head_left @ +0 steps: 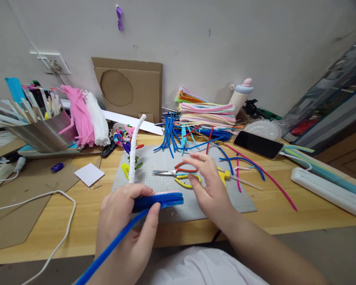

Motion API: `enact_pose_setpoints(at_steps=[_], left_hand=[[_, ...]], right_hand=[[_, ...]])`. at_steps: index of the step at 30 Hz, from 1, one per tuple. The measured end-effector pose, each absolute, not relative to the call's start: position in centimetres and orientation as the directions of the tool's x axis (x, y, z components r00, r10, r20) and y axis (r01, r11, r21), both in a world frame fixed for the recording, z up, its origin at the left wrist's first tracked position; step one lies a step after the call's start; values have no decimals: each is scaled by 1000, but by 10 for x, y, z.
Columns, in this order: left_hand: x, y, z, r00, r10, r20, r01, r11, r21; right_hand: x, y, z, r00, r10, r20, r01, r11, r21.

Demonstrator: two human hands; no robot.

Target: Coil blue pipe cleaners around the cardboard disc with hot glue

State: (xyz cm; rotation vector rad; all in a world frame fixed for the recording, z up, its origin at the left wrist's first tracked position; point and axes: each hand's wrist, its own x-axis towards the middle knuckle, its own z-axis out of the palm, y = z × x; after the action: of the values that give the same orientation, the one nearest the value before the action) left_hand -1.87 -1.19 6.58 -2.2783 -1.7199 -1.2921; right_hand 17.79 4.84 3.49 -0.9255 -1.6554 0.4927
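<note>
My left hand (127, 229) grips a flat bundle of blue pipe cleaners (166, 200) with a pale pink edge along its top. One long blue strand runs from the thumb down to the lower left. Behind this hand a white wrapped stem (133, 154) stands up, its lower end hidden. My right hand (209, 188) is held right of the bundle, apart from it, with fingers spread and slightly curled and nothing between them. Beside its fingertips, pliers (169, 173) with red and yellow handles lie on the grey cutting mat (154, 158).
Pipe cleaner bundles (206, 113) are piled by the wall. A phone (258, 144) and a white power strip (326, 190) are at right. A metal container (44, 136) of sticks, cardboard (145, 87) and a white cable (71, 213) are left and behind.
</note>
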Motion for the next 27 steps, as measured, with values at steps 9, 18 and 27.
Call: enact_pose_setpoints(at_steps=[9,18,27], left_hand=[[-17,-13,68,98,781,616,795,-434,424],[-18,-16,66,81,791,606,792,-421,443],[-17,-16,67,75,788,611,814,-402,419]], right_hand=[[151,22,45,-360,728,584,48,639,-767],[145,28,38,-292,760,580,-43,595,-802],[151,27,39,-370,710,600,-19,639,-769]])
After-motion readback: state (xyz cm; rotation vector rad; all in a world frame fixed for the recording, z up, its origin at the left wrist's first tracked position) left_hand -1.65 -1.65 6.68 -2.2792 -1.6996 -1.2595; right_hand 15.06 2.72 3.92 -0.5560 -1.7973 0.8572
